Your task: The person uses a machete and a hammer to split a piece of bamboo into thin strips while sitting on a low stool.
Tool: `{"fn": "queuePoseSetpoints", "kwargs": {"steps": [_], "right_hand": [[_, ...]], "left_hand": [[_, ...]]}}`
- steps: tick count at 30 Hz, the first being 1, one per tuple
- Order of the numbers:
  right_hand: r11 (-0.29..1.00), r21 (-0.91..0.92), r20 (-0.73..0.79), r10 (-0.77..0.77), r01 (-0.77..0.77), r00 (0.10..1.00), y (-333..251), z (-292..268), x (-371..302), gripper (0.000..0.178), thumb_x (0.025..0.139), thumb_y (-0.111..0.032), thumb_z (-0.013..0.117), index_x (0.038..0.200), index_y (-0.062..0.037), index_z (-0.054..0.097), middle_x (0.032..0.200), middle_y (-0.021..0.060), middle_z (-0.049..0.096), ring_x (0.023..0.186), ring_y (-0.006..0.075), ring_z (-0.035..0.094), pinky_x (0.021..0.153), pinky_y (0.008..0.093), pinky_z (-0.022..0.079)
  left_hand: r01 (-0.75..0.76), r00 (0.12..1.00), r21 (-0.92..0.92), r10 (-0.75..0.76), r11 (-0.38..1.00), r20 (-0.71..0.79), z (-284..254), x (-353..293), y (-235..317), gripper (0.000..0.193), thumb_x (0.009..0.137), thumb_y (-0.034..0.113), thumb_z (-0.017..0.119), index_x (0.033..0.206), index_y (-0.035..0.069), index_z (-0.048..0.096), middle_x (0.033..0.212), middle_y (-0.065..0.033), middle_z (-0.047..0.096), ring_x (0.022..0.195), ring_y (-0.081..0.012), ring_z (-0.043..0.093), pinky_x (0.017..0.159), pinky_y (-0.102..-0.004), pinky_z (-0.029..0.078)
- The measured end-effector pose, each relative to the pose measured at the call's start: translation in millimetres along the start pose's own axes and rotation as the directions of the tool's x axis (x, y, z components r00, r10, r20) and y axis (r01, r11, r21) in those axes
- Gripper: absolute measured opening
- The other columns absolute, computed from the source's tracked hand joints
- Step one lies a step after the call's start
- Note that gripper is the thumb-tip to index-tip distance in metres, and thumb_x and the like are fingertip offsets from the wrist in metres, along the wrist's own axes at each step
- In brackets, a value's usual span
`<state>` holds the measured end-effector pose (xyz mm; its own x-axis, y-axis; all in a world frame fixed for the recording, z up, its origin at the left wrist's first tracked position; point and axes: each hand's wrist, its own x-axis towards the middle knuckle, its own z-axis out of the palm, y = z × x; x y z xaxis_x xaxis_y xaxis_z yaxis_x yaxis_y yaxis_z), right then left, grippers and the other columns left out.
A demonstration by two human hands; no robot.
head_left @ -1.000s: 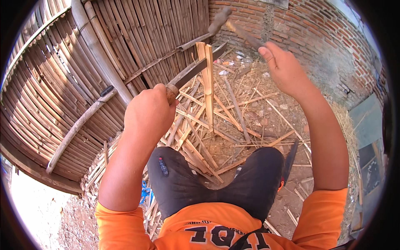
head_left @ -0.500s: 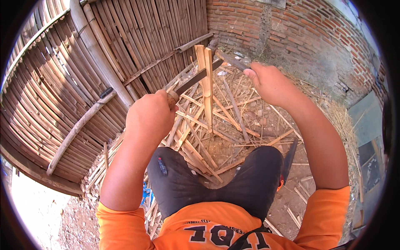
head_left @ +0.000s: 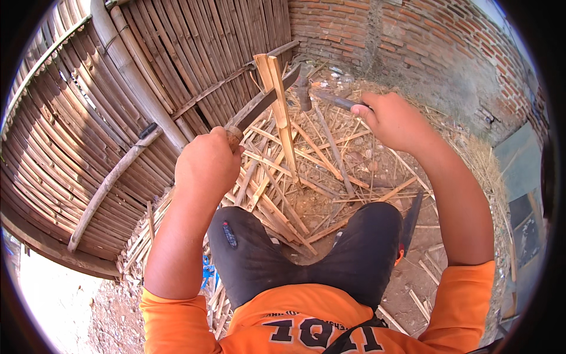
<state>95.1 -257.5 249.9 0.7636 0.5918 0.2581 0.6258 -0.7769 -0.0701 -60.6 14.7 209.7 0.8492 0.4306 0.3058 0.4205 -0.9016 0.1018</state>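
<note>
My left hand [head_left: 206, 159] is closed around the wooden handle of a machete [head_left: 257, 113]. Its dark blade runs up and to the right, lodged across a split piece of bamboo [head_left: 285, 127]. This piece stands on the ground, leaning left, its top parted into two strips. My right hand [head_left: 392, 121] grips the handle of a hammer [head_left: 304, 88], whose dark metal head hangs just right of the bamboo, close to the blade's far end. Whether head and blade touch, I cannot tell.
Split bamboo strips [head_left: 277, 215] litter the ground around my feet. To the left stands a bamboo slat wall [head_left: 206, 53] with poles; a brick wall [head_left: 424, 53] rises at the back. Another long dark blade [head_left: 411, 221] lies beside my right knee. Grey panels [head_left: 519, 162] lean at the far right.
The bamboo's top has tipped left, and the machete has shifted left with it. The hammer head has come down and now shows clearly to the right of the bamboo.
</note>
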Motion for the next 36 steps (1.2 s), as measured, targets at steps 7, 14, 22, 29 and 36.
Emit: {"fn": "queuePoseSetpoints", "kwargs": {"steps": [7,14,22,29,36], "right_hand": [[0.912,0.411,-0.382,0.161,0.011,0.91,18,-20,16,0.05,0.109,-0.045,0.042,0.099,-0.0008,0.063,0.079,0.0175,0.065,0.074,0.0327,0.062,0.069,0.0466,0.047],[0.989,0.143,-0.173,-0.015,0.04,0.985,2,9,32,0.053,0.108,-0.049,0.043,0.094,-0.0013,0.06,0.073,0.0144,0.059,0.068,0.0299,0.055,0.07,0.0438,0.046],[0.898,0.421,-0.458,0.087,0.13,0.885,12,-18,30,0.052,0.109,-0.047,0.042,0.093,-0.0013,0.059,0.075,0.0181,0.061,0.072,0.0345,0.06,0.071,0.0494,0.047],[0.973,0.199,-0.266,-0.058,0.114,0.962,10,14,24,0.05,0.109,-0.047,0.042,0.098,-0.0011,0.059,0.071,0.0172,0.061,0.067,0.0362,0.059,0.067,0.0479,0.047],[0.885,0.46,-0.454,0.161,0.076,0.876,3,1,26,0.049,0.108,-0.046,0.043,0.099,-0.0014,0.062,0.078,0.021,0.065,0.071,0.04,0.061,0.07,0.0502,0.048]], "left_hand": [[0.015,1.0,-0.014,-0.015,1.0,0.004,3,1,3,0.039,0.091,0.036,0.072,0.095,-0.001,0.062,0.087,-0.0256,0.07,0.089,-0.0441,0.069,0.079,-0.0525,0.055],[-0.021,1.0,0.016,0.021,1.0,-0.004,5,2,3,0.039,0.091,0.036,0.072,0.094,-0.002,0.061,0.085,-0.0254,0.07,0.087,-0.0437,0.069,0.078,-0.0522,0.055],[-0.023,1.0,0.016,0.023,1.0,0.001,4,4,5,0.04,0.091,0.036,0.072,0.094,-0.002,0.062,0.086,-0.0249,0.07,0.089,-0.0436,0.069,0.079,-0.0523,0.055],[-0.046,0.999,0.006,0.046,0.999,0.009,6,4,9,0.039,0.09,0.036,0.072,0.095,-0.001,0.063,0.086,-0.0241,0.07,0.089,-0.0438,0.069,0.079,-0.0529,0.055],[-0.061,0.998,0.005,0.061,0.998,-0.002,8,5,7,0.038,0.09,0.035,0.071,0.094,-0.002,0.062,0.086,-0.0246,0.07,0.088,-0.0438,0.069,0.078,-0.0524,0.055]]}}
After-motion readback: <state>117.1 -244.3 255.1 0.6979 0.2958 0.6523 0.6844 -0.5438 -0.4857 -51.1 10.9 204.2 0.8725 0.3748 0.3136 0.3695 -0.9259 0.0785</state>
